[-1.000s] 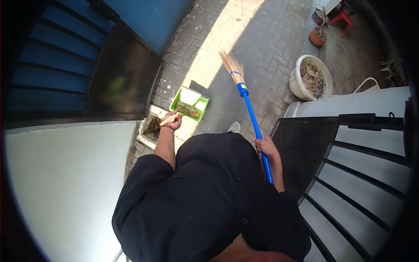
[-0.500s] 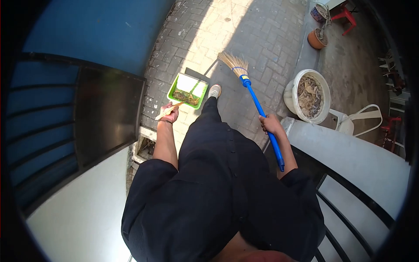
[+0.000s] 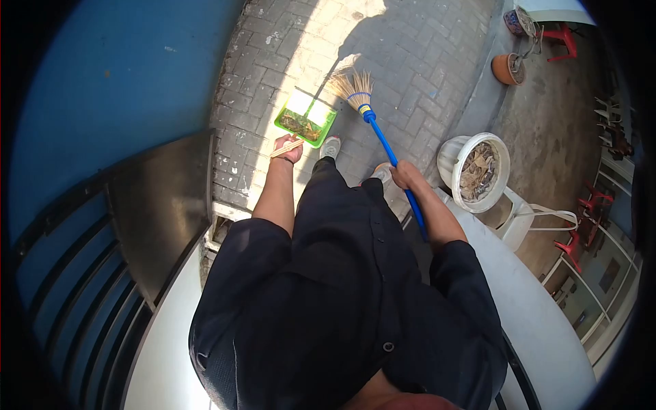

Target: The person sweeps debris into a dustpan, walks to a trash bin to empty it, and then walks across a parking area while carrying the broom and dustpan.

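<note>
My left hand (image 3: 288,148) is closed around the light wooden handle of a green dustpan (image 3: 305,117). Brown leaves and debris (image 3: 301,127) lie in the pan, on the side nearer my hand. My right hand (image 3: 408,175) grips the blue handle of a broom (image 3: 383,141). The broom's straw bristles (image 3: 353,89) point away from me, to the right of the dustpan and above the paving in view. Whether the bristles touch the ground I cannot tell.
A white pot (image 3: 474,172) of dry leaves stands at the right, beside a white plastic chair (image 3: 519,219). Beyond are a terracotta pot (image 3: 508,69) and a red stool (image 3: 562,42). On the left are a dark metal gate (image 3: 160,212) and a blue wall (image 3: 130,75).
The dustpan and my left hand have shifted slightly right in view. The broom and my right hand have moved left. A second shoe now shows, and the gate and pots have shifted in view.
</note>
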The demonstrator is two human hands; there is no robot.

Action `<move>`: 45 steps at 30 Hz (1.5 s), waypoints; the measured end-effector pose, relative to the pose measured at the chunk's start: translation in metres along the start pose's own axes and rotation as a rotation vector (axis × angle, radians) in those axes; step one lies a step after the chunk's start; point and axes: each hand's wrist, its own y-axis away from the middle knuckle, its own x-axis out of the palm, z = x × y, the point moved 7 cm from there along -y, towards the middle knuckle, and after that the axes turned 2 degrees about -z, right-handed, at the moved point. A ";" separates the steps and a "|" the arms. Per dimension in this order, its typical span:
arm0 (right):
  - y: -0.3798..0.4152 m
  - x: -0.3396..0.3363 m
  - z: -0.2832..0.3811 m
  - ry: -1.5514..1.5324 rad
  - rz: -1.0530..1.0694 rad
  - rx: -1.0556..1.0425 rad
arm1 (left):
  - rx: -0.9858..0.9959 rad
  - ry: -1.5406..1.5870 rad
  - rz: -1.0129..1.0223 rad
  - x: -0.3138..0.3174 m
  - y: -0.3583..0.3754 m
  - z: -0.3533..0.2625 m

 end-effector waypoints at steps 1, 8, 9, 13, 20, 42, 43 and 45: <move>0.020 -0.003 -0.004 -0.048 0.021 -0.028 | -0.007 0.046 -0.013 0.003 -0.012 0.001; 0.100 -0.009 -0.059 -0.154 -0.043 0.153 | -0.024 -0.021 0.022 0.026 0.000 -0.001; 0.103 -0.012 -0.062 -0.256 -0.038 0.235 | -0.027 -0.058 0.013 0.034 0.002 0.001; 0.099 -0.019 -0.086 -0.591 -0.091 0.483 | -0.131 -0.133 0.149 0.068 -0.010 0.005; 0.073 -0.019 -0.165 -0.825 -0.179 0.705 | -0.143 -0.340 0.162 0.180 0.022 0.042; 0.022 -0.089 -0.085 -1.469 -0.219 1.314 | -0.547 -1.406 -0.093 0.582 -0.095 0.234; 0.007 -0.089 -0.070 -1.442 -0.281 1.370 | -0.576 -1.478 -0.080 0.591 -0.108 0.243; -0.034 -0.077 -0.045 -1.340 -0.392 1.463 | -0.662 -1.547 -0.114 0.606 -0.116 0.265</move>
